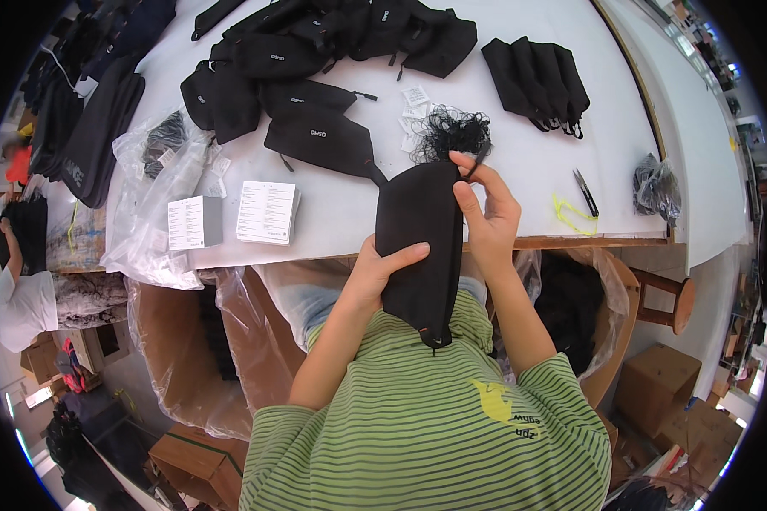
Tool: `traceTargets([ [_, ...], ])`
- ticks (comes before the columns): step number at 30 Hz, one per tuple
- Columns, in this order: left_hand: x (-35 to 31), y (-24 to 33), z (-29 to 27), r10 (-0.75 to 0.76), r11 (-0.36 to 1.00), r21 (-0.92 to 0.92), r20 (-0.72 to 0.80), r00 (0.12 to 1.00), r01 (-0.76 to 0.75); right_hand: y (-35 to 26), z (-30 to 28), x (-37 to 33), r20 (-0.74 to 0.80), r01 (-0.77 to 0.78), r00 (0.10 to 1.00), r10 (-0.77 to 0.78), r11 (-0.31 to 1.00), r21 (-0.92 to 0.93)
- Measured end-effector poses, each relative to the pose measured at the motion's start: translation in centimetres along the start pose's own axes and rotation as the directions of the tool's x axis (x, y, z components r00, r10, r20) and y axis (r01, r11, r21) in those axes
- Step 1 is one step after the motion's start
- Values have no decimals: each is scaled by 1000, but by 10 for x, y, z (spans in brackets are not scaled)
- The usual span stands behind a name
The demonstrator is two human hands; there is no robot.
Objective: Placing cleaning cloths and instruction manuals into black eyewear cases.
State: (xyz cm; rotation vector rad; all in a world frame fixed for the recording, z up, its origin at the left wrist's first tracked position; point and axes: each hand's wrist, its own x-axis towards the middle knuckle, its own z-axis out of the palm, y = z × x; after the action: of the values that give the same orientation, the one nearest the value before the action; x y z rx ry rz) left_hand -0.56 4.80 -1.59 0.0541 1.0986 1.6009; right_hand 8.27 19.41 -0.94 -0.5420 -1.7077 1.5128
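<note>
A black fabric pouch (418, 213) hangs over the table's near edge, in front of my chest. My left hand (382, 266) is closed on its left side, with the thumb laid across the front. At the pouch's upper right corner my right hand (488, 209) pinches a short black strap (479, 159) between thumb and fingers. Just beyond the fingertips lies a tangled heap of black threads (452, 132). Another black pouch (320, 140) lies on the table to the left, its corner close to the held one.
Several black pouches (268, 55) pile up at the back; more (537, 85) lie fanned at right. Two stacks of white printed cards (266, 211) and clear plastic bags (136, 213) sit at left. Thread snippers (585, 192) lie near yellow string (571, 215). Lined cartons (179, 341) stand below the table.
</note>
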Motion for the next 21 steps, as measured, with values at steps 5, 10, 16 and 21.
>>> traceTargets([
  [5,0,1,4,-7,999,-37,-25,1000,7,4,5,0,-187,52,979,-77,989,-136],
  [10,17,-4,-6,-2,975,-222,-91,996,-19,-16,6,-9,53,102,995,-90,947,-304],
  [16,38,7,-29,-26,898,-441,-73,997,-9,-33,5,-25,372,-10,922,108,967,-255],
  [21,39,11,-34,-16,866,-498,-99,995,-36,-40,8,-28,427,-114,885,187,975,-191],
])
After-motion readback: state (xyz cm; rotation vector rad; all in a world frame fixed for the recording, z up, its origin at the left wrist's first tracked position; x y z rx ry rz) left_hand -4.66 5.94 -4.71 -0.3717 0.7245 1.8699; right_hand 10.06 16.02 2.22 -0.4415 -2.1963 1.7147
